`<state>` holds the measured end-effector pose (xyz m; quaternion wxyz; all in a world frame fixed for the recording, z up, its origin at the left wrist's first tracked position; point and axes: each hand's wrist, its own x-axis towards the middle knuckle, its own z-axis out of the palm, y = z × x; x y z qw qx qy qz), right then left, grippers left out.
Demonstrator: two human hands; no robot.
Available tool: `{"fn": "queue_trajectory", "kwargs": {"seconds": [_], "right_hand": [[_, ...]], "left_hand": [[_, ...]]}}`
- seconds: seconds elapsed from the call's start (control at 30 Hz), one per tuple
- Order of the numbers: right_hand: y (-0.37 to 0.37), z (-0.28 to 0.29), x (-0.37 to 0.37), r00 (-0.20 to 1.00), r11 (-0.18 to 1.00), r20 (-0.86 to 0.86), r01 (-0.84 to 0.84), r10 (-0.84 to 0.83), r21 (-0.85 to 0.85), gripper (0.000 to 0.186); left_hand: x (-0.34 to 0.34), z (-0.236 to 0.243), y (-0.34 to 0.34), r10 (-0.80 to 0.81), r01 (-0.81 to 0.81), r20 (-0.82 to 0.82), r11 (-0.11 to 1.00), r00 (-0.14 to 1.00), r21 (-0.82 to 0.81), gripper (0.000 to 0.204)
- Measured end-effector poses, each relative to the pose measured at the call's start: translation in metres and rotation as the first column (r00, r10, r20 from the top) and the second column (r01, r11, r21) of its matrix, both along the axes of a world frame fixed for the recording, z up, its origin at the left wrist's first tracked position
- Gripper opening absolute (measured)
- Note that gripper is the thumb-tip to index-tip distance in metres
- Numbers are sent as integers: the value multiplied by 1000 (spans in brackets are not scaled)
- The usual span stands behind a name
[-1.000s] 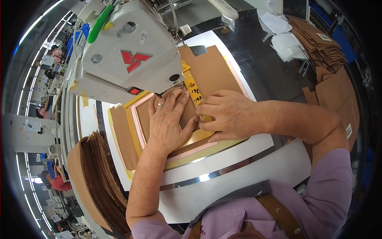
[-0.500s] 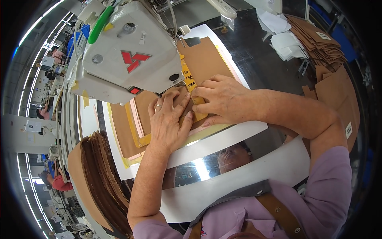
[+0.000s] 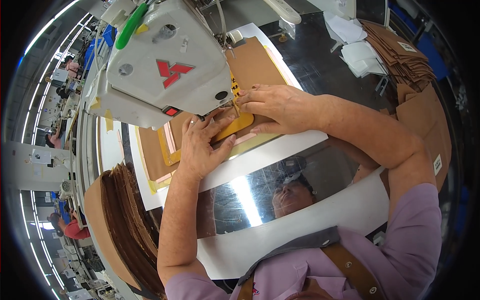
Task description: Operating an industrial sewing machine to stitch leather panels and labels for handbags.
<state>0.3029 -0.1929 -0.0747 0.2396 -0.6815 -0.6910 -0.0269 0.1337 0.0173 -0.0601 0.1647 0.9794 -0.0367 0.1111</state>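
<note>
My left hand [image 3: 204,145] lies palm down with fingers apart on a brown panel [image 3: 151,147] and yellow frame, just below the needle area of a white sewing machine [image 3: 145,75]. On the other side, my right hand [image 3: 277,106] rests with outstretched fingers on the yellow frame [image 3: 243,122], its thumb pointing toward my left hand. Handwritten marks show on the frame's upper strip. Brown sheet material [image 3: 257,65] extends behind my right hand. A white board [image 3: 296,144] carries these layers. The machine head hides the needle tip and part of the panel.
Stacked brown pieces [image 3: 112,220] stand at left; more brown pieces [image 3: 397,52] lie at far right, beside white scraps [image 3: 360,57]. A shiny metal plate [image 3: 250,200] lies before me. A green-handled tool [image 3: 131,26] sits on the machine. Other people work at far left.
The board, panel and yellow frame have slid away from me, toward the machine's back. Both hands have moved with them, and more of the metal plate shows.
</note>
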Motion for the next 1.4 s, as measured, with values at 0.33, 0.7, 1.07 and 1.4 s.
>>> {"fn": "queue_trajectory", "kwargs": {"seconds": [0.33, 0.7, 1.07, 1.4], "right_hand": [[14, 2, 8, 994, 989, 66, 97, -90, -110, 50], [-2, -8, 6, 966, 968, 107, 244, -236, -61, 57], [-4, -1, 15, 784, 774, 271, 610, -558, -170, 80], [-32, 7, 15, 615, 589, 272, 788, -740, -179, 77]], "left_hand": [[22, -21, 28, 75, -59, 33, 936, 997, -346, 39], [-32, -17, 56, 422, -341, 268, 891, 866, -300, 29], [-106, -45, 134, 629, -629, 21, 777, 777, 20, 48], [-84, -36, 80, 742, -742, 12, 669, 670, 51, 58]]}}
